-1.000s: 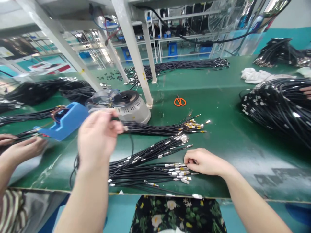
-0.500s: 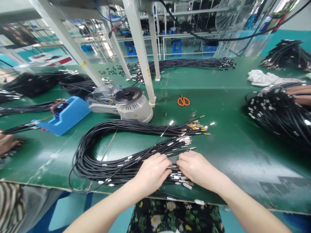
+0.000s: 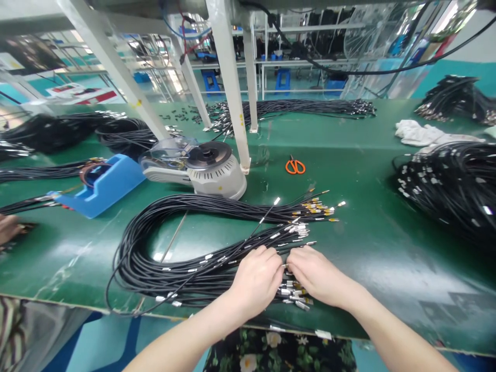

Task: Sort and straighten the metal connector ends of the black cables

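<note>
A large bundle of black cables (image 3: 134, 227) lies in a U on the green table, its ends pointing right. Some ends carry white labels (image 3: 298, 230), others yellow tips (image 3: 313, 206). Over the near arm of the U, my left hand (image 3: 259, 279) is closed in a pinch on a thin cable. Right beside it, my right hand (image 3: 318, 273) pinches the same cable's end, where a small metallic bit shows between the fingertips. Their grip is mostly hidden by the fingers. Below my right hand, several labelled cable ends (image 3: 296, 294) stick out.
Orange-handled scissors (image 3: 295, 165) lie beyond the bundle. A round grey tape dispenser (image 3: 217, 173) and a blue tape holder (image 3: 104, 188) stand left, near white posts (image 3: 230, 77). More cables (image 3: 453, 186) are heaped right, by white gloves (image 3: 420, 133). Another person's hand (image 3: 8, 228) shows at left.
My hands have come closer together, covering most of the connector seen between them earlier. Another person's hand on the right-hand cable heap has left view. The whole view has shifted slightly.
</note>
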`<action>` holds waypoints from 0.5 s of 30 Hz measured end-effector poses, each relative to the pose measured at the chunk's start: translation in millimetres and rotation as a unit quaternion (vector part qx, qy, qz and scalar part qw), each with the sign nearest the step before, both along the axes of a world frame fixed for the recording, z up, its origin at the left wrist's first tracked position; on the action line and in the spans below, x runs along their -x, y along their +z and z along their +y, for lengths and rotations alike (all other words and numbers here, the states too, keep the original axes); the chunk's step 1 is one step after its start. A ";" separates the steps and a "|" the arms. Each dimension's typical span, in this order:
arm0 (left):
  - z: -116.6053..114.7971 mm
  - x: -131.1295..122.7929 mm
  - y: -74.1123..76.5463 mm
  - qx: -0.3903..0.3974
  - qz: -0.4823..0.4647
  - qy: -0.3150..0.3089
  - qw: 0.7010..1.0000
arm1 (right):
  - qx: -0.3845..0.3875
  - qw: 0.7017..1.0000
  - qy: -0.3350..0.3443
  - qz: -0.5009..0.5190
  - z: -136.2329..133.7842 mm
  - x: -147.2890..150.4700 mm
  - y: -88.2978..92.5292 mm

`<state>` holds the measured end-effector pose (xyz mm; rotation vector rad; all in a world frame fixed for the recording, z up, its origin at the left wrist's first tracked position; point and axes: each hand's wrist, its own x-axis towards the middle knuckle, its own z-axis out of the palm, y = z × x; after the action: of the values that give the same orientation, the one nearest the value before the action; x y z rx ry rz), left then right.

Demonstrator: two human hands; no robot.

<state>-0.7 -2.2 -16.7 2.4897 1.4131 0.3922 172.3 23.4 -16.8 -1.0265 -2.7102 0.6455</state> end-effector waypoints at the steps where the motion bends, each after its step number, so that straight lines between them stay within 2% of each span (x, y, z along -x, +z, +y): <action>1: 0.4 -0.8 0.0 0.004 -0.001 -0.001 1.000 | 0.000 1.000 0.001 -0.004 -0.1 0.2 -0.3; 11: 0.8 -4.4 -3.0 0.021 -0.015 0.005 1.000 | -0.008 1.000 0.000 -0.019 -1.6 1.8 -2.7; 15: 5.9 -0.9 5.2 0.049 -0.083 -0.005 0.995 | 0.038 0.999 0.004 0.025 3.4 -3.3 4.5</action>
<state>0.3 3.6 -11.5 2.3266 1.3221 0.5027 175.6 26.7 -12.3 -1.0015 -2.6669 0.7718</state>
